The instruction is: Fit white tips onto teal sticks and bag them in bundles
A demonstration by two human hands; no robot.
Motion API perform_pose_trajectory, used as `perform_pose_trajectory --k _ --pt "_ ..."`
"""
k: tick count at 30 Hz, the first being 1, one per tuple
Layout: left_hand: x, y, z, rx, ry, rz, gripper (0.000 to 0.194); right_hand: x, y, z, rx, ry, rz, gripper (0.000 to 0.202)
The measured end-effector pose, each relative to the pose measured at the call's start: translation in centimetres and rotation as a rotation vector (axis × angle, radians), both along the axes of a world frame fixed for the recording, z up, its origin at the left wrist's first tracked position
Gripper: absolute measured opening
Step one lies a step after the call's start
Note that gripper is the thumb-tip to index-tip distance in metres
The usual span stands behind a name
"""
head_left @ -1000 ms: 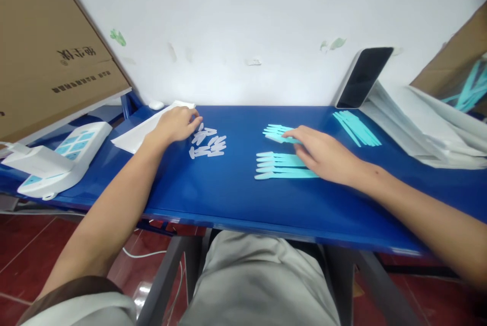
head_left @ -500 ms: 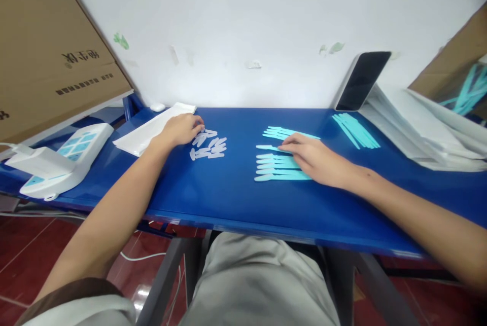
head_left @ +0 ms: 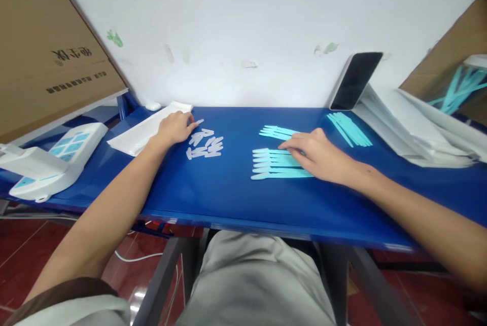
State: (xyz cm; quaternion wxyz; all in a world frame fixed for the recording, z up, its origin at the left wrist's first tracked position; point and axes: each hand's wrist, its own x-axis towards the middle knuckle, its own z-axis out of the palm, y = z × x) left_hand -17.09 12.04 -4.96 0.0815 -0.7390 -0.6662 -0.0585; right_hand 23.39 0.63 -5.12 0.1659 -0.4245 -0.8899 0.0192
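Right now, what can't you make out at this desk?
Head view: right ends of several sticks in the near turquoise row, covered by the right hand.
Head view: exact count of small pale pieces, too small and overlapping.
Head view: part of the white packet, under the left hand.
Head view: rest of the left cardboard box, cut off by the frame edge.

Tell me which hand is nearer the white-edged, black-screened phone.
Right. The right hand is at the slim turquoise sticks, left of and nearer the camera than the phone; the left hand is much farther left, beside the small flat whitish pieces.
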Motion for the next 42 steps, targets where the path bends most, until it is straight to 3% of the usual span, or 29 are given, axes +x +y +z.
perform_pose_trajectory --k 10,17,22,24,26,29,31,35,39,42 --pt "0.0 0.5 -0.5 0.000 -0.032 -0.013 0.046 0.8 1.0 1.1 -0.086 0.040 -0.324 0.042" --pt "1.0 0.0 -0.2 0.045 -0.056 -0.042 0.030 1.4 1.7 0.6 -0.017 -0.132 -0.271 0.045" --pt "2.4 -1.7 0.4 0.147 -0.164 -0.076 0.024 1.6 2.0 0.0 -0.001 -0.239 -0.269 0.040" --pt "3.9 -3.1 1.0 0.229 -0.282 -0.151 0.024 1.6 1.9 0.0 0.001 -0.239 -0.271 0.038" --pt "6.0 -4.6 1.8 0.288 -0.385 -0.312 0.026 1.4 1.9 0.0 0.005 -0.237 -0.271 0.037" --pt "9.7 -6.2 3.0 0.201 -0.396 -0.602 0.028 1.0 2.1 -0.1 0.001 -0.245 -0.274 0.037" --pt "11.8 -6.4 3.3 0.174 -0.381 -0.687 0.027 0.9 2.3 -0.3 0.001 -0.240 -0.282 0.037" --pt "14.1 -5.2 1.9 0.212 -0.427 -0.697 0.024 1.1 2.8 -0.4 -0.015 -0.217 -0.294 0.034" --pt "13.7 -4.9 -0.2 0.197 -0.450 -0.646 0.026 1.3 3.0 -0.1 -0.015 -0.237 -0.263 0.030" --pt "13.1 -5.3 -0.8 0.189 -0.469 -0.659 0.026 1.3 2.8 0.2 0.012 -0.271 -0.212 0.031"
